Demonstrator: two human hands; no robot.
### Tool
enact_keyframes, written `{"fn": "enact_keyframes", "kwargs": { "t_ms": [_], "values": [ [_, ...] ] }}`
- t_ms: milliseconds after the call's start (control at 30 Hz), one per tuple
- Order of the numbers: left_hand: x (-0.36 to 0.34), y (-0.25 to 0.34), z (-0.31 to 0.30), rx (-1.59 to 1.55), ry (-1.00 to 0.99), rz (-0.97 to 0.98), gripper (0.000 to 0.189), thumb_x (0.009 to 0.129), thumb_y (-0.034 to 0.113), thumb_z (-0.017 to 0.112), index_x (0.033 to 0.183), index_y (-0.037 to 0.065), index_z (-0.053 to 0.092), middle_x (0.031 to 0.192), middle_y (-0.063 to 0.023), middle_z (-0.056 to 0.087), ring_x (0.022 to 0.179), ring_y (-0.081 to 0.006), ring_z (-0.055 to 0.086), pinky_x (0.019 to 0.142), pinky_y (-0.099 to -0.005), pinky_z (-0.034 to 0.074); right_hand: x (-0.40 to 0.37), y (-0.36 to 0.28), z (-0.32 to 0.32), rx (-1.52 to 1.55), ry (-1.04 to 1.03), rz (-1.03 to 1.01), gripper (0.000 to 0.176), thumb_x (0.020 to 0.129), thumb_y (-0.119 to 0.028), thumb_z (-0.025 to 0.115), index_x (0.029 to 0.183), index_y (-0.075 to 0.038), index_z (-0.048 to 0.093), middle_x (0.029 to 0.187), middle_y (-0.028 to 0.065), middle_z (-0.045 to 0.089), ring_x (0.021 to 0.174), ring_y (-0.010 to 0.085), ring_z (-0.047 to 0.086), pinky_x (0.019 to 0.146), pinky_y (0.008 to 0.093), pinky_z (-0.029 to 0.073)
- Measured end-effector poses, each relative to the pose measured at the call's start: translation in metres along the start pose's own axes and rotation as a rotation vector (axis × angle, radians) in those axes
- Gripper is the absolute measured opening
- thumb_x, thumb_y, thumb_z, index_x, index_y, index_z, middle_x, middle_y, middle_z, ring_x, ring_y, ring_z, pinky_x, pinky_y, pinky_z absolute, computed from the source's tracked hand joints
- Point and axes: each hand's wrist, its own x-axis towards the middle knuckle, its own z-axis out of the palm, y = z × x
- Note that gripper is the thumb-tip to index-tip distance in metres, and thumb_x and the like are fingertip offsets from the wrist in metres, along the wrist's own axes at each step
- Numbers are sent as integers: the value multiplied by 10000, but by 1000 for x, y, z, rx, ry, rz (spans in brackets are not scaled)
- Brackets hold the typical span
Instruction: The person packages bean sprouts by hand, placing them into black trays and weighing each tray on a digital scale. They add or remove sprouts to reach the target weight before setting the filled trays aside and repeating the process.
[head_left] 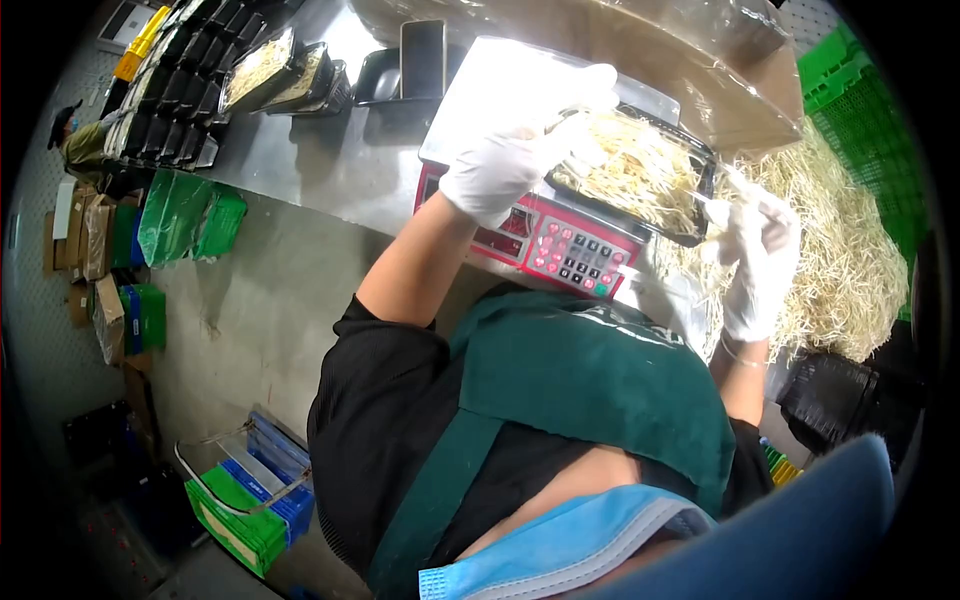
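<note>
A black plastic tray [697, 166] filled with pale bean sprouts [640, 165] is over the red and white digital scale [545, 235]. My left hand [510, 165], in a white glove, grips the tray at its left end, with fingers along the far rim and over the sprouts. At the tray's right end is my right hand [760, 245], also gloved, its fingers bent close to the rim. Whether those fingertips pinch the rim or a few sprouts cannot be made out. A large heap of bean sprouts [850, 250] lies just right of that hand.
Filled trays [262, 72] stand on the metal table [290, 165] at the back left, near stacks of black trays [170, 110]. A phone-like dark slab [422, 60] leans in a black tray. A plastic-lined carton [700, 70] and green crate [860, 120] border the far side.
</note>
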Motion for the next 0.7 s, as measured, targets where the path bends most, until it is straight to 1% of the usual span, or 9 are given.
{"fn": "enact_keyframes", "kwargs": {
  "t_ms": [100, 167, 233, 333, 367, 433, 467, 600, 700],
  "values": [
    [28, -60, 1, 73, 41, 148, 296, 950, 161, 515, 1197, 16, 587, 1151, -139, 625, 907, -171, 599, 775, -274, 484, 31, 25, 2, -141, 269, -139, 225, 892, -191, 639, 998, 7, 639, 830, 100, 699, 605, 136, 613, 554, 230, 463],
    [48, -66, 10, 203, 67, 211, 324, 943, 193, 513, 1210, 23, 581, 1168, -130, 619, 967, -206, 602, 851, -300, 478, 71, 73, -18, -549, 350, -301, 225, 889, -212, 641, 902, 12, 660, 772, 79, 676, 666, 169, 602, 621, 288, 462],
    [65, -50, 11, 971, 142, -55, 319, 933, 245, 507, 1142, 34, 624, 1126, -152, 627, 1060, -290, 576, 928, -362, 437, 88, 69, -13, -887, 97, -67, 247, 878, -221, 649, 842, 24, 661, 726, 79, 643, 652, 187, 572, 631, 321, 455],
    [72, -80, -4, 1193, 159, -35, 290, 916, 182, 518, 1130, 13, 615, 1101, -162, 628, 989, -255, 587, 912, -330, 444, 82, 95, -3, -428, 250, -193, 307, 873, -265, 654, 877, 42, 659, 733, 41, 632, 680, 140, 547, 668, 307, 458],
    [72, -88, -5, 1195, 152, -30, 290, 916, 182, 518, 1130, 13, 615, 1101, -162, 628, 989, -255, 587, 912, -330, 444, 83, 100, -6, -425, 257, -192, 307, 873, -265, 654, 877, 42, 659, 733, 41, 632, 680, 140, 547, 668, 307, 458],
    [66, -93, -1, 576, 326, 101, 247, 892, 182, 561, 1042, 2, 641, 975, -139, 668, 891, -272, 611, 844, -358, 482, 84, 109, -18, -225, 80, -42, 328, 890, -270, 632, 940, 54, 647, 814, 46, 637, 789, 114, 555, 731, 297, 451],
    [66, -96, 0, 508, 343, 122, 250, 895, 186, 561, 1046, 3, 641, 985, -142, 666, 897, -267, 612, 842, -355, 484, 85, 115, -22, -228, 86, -41, 328, 890, -270, 632, 940, 54, 647, 814, 46, 637, 789, 114, 555, 731, 297, 451],
    [64, -101, -3, 596, 302, 89, 264, 904, 202, 562, 1064, 6, 638, 1027, -156, 655, 923, -248, 618, 834, -345, 494, 92, 123, -26, -309, -31, -5, 360, 925, -325, 562, 951, 31, 611, 877, 171, 612, 843, 242, 567, 785, 338, 446],
    [59, -109, -11, 676, 256, 35, 274, 911, 214, 562, 1077, 9, 636, 1059, -166, 646, 942, -234, 622, 828, -337, 501, 84, 109, -20, -391, 68, 36, 355, 931, -316, 559, 933, 34, 615, 885, 136, 628, 865, 215, 572, 794, 340, 443]
  ]
}}
